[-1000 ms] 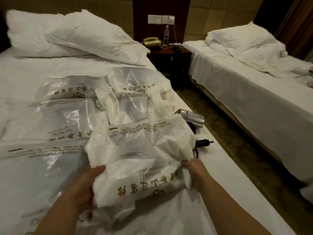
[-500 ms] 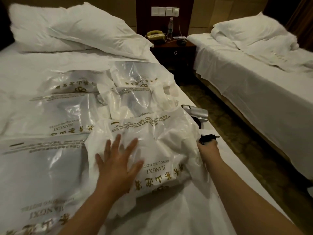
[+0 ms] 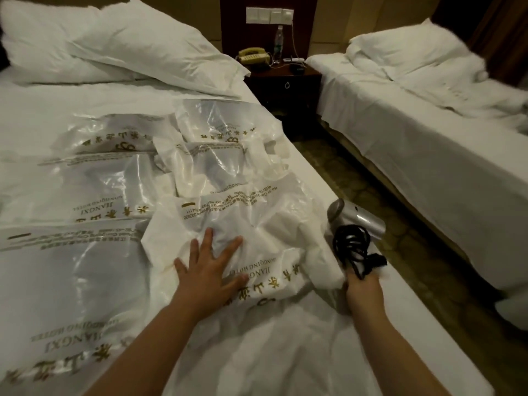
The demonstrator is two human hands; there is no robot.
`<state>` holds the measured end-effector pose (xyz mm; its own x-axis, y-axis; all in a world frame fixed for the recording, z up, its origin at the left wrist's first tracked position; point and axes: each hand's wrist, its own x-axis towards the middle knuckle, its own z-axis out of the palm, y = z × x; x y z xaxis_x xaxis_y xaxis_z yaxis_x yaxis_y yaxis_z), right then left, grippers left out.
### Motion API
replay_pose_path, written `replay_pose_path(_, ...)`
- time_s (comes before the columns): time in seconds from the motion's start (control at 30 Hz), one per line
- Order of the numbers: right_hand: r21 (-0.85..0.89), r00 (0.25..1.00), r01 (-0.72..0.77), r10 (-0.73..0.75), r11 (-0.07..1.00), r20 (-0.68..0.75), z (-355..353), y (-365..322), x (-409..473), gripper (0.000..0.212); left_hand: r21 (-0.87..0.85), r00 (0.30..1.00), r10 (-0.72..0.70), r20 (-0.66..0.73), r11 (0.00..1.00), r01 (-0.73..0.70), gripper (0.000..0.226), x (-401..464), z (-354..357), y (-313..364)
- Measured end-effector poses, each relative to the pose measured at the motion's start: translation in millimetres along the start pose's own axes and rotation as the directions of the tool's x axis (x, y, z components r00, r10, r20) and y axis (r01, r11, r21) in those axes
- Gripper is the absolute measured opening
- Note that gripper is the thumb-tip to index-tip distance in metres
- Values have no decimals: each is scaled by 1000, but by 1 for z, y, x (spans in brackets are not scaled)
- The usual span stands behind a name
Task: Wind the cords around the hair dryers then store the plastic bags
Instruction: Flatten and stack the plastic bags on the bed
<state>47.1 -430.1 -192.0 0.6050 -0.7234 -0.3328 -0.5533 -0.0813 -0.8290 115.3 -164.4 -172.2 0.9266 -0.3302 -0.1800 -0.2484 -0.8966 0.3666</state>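
A crumpled white plastic bag (image 3: 257, 224) with gold lettering lies on the near bed. My left hand (image 3: 208, 270) presses flat on it with fingers spread. Just right of the bag, my right hand (image 3: 363, 287) grips the handle of a silver hair dryer (image 3: 357, 220), lifted a little above the bed's right edge. Its black cord (image 3: 351, 244) is coiled around the handle, and the plug (image 3: 375, 260) sticks out above my fingers. Several more printed plastic bags (image 3: 94, 190) lie spread flat over the sheet to the left and beyond.
White pillows (image 3: 128, 44) rest at the head of the near bed (image 3: 285, 352). A dark nightstand (image 3: 283, 81) with a yellow phone (image 3: 253, 55) and a bottle stands between the beds. A second bed (image 3: 428, 155) lies to the right across a narrow floor aisle (image 3: 357, 178).
Both hands let go of the crumpled bag; the left now presses flat on it. My right hand moved right, took the hair dryer and raised it off the bed.
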Motion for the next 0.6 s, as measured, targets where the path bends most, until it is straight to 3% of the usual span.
replay_pose_path(0.13, 70, 993, -41, 48, 997, -106, -25, 38, -61, 42, 13, 1000, -26, 15, 1000, 25, 73, -3, -7, 6)
replay_pose_path(0.23, 148, 991, -29, 48, 988, -127, -27, 55, -108, 66, -10, 1000, -18, -23, 1000, 18, 77, -26, -5, 14)
replay_pose_path(0.33, 209, 988, -91, 114, 974, -104, -25, 65, -161, 52, -102, 990, 36, -139, 994, -50, 83, -74, -1, 12)
replay_pose_path(0.43, 226, 996, -39, 55, 973, -65, -8, 74, -205, 51, -202, 972, 58, -228, 974, -106, 79, -124, -6, -8)
replay_pose_path(0.6, 153, 998, -22, 30, 988, -48, 35, 67, -265, 56, -239, 944, -61, -324, 971, -19, 71, -195, -25, -73)
